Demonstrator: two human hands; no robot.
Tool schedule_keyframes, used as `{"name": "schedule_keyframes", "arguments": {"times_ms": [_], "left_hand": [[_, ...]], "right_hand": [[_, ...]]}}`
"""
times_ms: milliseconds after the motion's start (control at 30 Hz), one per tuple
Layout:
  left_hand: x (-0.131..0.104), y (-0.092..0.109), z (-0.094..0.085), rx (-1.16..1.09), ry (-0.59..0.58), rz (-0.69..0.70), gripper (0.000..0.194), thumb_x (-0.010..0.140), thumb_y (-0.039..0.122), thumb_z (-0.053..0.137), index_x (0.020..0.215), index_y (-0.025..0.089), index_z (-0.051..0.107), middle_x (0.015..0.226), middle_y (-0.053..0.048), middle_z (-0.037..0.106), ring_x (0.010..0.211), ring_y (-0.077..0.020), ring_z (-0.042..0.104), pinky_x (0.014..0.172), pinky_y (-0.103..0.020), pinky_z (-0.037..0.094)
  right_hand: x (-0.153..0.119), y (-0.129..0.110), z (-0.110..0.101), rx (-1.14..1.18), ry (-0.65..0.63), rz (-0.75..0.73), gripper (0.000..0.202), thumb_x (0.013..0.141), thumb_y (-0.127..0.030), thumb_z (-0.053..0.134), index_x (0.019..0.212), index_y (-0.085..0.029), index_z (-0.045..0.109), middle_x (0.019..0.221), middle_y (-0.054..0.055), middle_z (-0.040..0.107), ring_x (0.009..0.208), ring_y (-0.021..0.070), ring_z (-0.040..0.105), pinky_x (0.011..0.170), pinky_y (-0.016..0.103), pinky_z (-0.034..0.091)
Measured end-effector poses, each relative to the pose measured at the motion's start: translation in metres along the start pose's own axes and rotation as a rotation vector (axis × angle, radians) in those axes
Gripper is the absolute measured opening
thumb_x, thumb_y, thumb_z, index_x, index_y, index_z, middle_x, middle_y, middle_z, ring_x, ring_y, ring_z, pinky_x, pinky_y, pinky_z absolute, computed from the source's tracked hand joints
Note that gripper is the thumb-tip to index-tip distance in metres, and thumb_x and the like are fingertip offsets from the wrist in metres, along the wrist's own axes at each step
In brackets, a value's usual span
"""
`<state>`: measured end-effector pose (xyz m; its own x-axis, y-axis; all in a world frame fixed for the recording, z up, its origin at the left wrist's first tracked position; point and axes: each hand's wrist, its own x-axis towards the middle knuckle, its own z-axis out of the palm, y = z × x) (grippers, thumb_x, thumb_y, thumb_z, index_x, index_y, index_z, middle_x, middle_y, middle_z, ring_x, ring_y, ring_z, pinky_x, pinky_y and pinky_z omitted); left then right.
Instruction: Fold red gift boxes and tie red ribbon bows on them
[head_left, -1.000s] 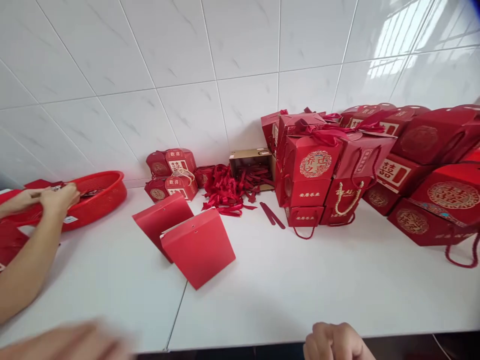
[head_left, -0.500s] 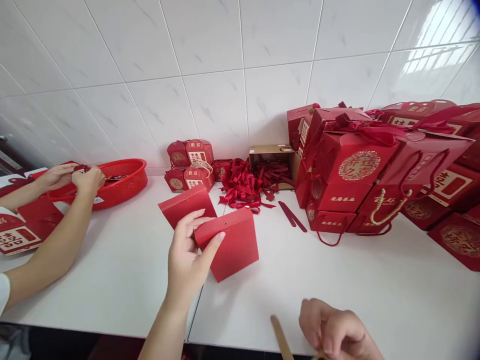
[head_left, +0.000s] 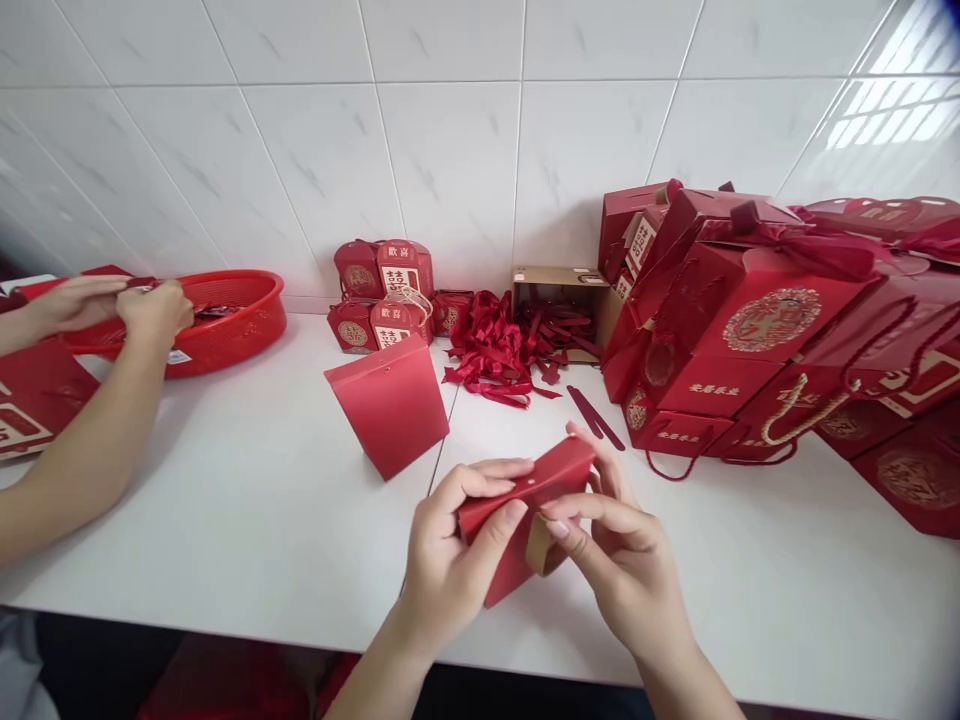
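Note:
My left hand (head_left: 469, 540) is closed round the top edge of a plain red gift box (head_left: 510, 560), thumb in front and fingers behind. Two small holes, at least one clearly visible, mark the folded top of this box. Between thumb and forefinger, my right hand (head_left: 622, 545) pinches a tan-gold strip (head_left: 541, 548), looped against the front of the box; its other fingers rest at the box's right edge. Another red box (head_left: 390, 405) of the same shape stands on the table behind, to the left, touched by neither hand.
Red ribbons (head_left: 491, 345) lie by an open cardboard box (head_left: 559, 275); two dark red strips (head_left: 595, 417) lie nearby. Finished-looking gift boxes (head_left: 712, 385) are stacked at right, smaller ones (head_left: 382, 300) against the wall. At left, another person's hands (head_left: 154, 310) work over a red basket (head_left: 240, 320).
My right hand has come up from the table's front edge with the tan strip to the box. My left hand has brought the box nearer and right, away from the other red box.

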<state>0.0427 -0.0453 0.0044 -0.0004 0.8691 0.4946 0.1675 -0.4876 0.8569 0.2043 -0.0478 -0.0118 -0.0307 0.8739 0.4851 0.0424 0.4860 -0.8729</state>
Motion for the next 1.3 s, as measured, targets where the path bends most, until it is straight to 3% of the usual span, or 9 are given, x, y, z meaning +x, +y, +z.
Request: {"name": "schedule_keyframes", "arguments": {"times_ms": [167,367,600,667,767,833,967,1200,1300], "left_hand": [[-0.006,-0.006,0.006,-0.025,-0.025,0.069,0.011,0.09,0.015,0.06,0.096,0.025,0.06,0.11,-0.003,0.075,0.099,-0.0172,0.072,0.086,-0.029,0.059],[-0.008,-0.006,0.011,-0.03,-0.01,0.099,0.015,0.089,0.012,0.06,0.097,0.024,0.062,0.101,-0.001,0.076,0.093,-0.0162,0.073,0.08,-0.025,0.059],[-0.007,-0.005,0.012,-0.066,-0.002,0.126,0.018,0.087,0.01,0.063,0.098,0.024,0.065,0.094,0.0,0.077,0.087,-0.0156,0.074,0.076,-0.023,0.059],[-0.007,-0.005,0.013,-0.084,-0.014,0.128,0.017,0.087,0.01,0.062,0.097,0.024,0.065,0.093,0.0,0.077,0.085,-0.0151,0.074,0.075,-0.023,0.059],[-0.007,-0.005,0.012,-0.12,-0.043,0.118,0.012,0.089,0.012,0.061,0.095,0.022,0.064,0.09,-0.002,0.076,0.081,-0.016,0.073,0.072,-0.025,0.059],[-0.005,-0.006,0.01,-0.14,-0.07,0.12,0.008,0.087,0.017,0.065,0.093,0.022,0.063,0.088,-0.003,0.076,0.079,-0.0174,0.072,0.072,-0.027,0.059],[0.0,-0.008,0.009,-0.019,-0.12,0.144,0.044,0.068,0.028,0.085,0.1,0.024,0.056,0.09,-0.002,0.07,0.083,-0.0198,0.069,0.076,-0.03,0.058],[-0.004,-0.021,0.026,0.326,0.221,0.181,0.063,0.071,0.022,0.078,0.12,0.023,0.039,0.11,-0.008,0.051,0.102,-0.0224,0.058,0.091,-0.04,0.051],[-0.008,-0.023,0.025,0.315,0.17,0.117,0.044,0.076,0.022,0.074,0.11,0.023,0.046,0.101,-0.005,0.057,0.092,-0.0199,0.061,0.083,-0.035,0.053]], "right_hand": [[-0.002,0.003,0.002,0.082,-0.032,0.054,0.013,0.089,-0.024,0.064,0.088,-0.029,0.076,0.101,0.01,0.068,0.099,0.0258,0.068,0.06,0.033,0.061],[0.0,0.0,0.0,-0.044,0.019,-0.012,0.01,0.086,-0.026,0.068,0.083,-0.03,0.077,0.123,0.009,0.062,0.129,0.0305,0.047,0.09,0.046,0.056],[-0.003,-0.001,-0.004,-0.069,-0.052,-0.026,0.019,0.091,-0.019,0.061,0.092,-0.035,0.072,0.057,0.003,0.061,0.135,0.0247,0.04,0.101,0.049,0.044],[-0.003,-0.001,-0.004,-0.109,-0.029,-0.059,0.02,0.09,-0.018,0.061,0.091,-0.034,0.072,0.067,0.004,0.064,0.133,0.025,0.043,0.099,0.046,0.046],[-0.002,0.0,-0.002,-0.164,0.061,-0.137,0.018,0.088,-0.017,0.063,0.094,-0.031,0.071,0.112,0.006,0.064,0.128,0.0258,0.048,0.1,0.045,0.045],[-0.002,0.002,-0.001,-0.148,0.114,-0.125,0.033,0.086,-0.017,0.065,0.116,-0.031,0.061,0.124,0.008,0.058,0.12,0.0244,0.055,0.095,0.042,0.05],[-0.001,0.003,0.0,-0.065,0.119,-0.007,0.036,0.087,-0.021,0.065,0.119,-0.026,0.051,0.088,0.003,0.062,0.072,0.0148,0.064,0.061,0.026,0.056],[0.004,-0.003,0.002,-0.212,0.335,-0.147,0.039,0.08,-0.02,0.07,0.116,-0.022,0.055,0.078,0.001,0.06,0.068,0.0143,0.062,0.059,0.025,0.056],[0.004,-0.004,0.003,-0.237,0.391,-0.178,0.034,0.078,-0.019,0.071,0.107,-0.023,0.054,0.077,0.0,0.059,0.064,0.013,0.062,0.055,0.022,0.055]]}}
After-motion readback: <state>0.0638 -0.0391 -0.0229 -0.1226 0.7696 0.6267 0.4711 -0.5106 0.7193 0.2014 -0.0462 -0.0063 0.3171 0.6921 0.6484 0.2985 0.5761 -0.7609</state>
